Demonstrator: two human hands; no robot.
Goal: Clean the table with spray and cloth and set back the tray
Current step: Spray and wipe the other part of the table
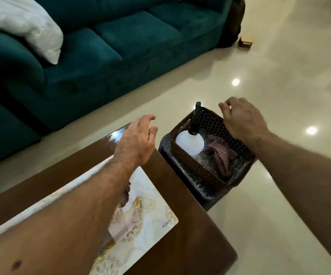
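A brown perforated tray (195, 167) rests on a dark stool beside the wooden table (182, 225). In the tray lie a white spray bottle (188, 142) with a black trigger head and a checked cloth (223, 155). My right hand (242, 118) hovers over the tray's far right rim, fingers curled, holding nothing. My left hand (136, 139) is over the table's far corner just left of the tray, fingers apart and empty. A white patterned mat (146, 225) lies on the table under my left forearm.
A teal sofa (101, 46) with a white pillow (27, 24) stands beyond the table. Glossy cream floor tiles (279, 76) surround the dark stool (210, 193). A small brown box (244, 43) sits on the floor by the sofa's end.
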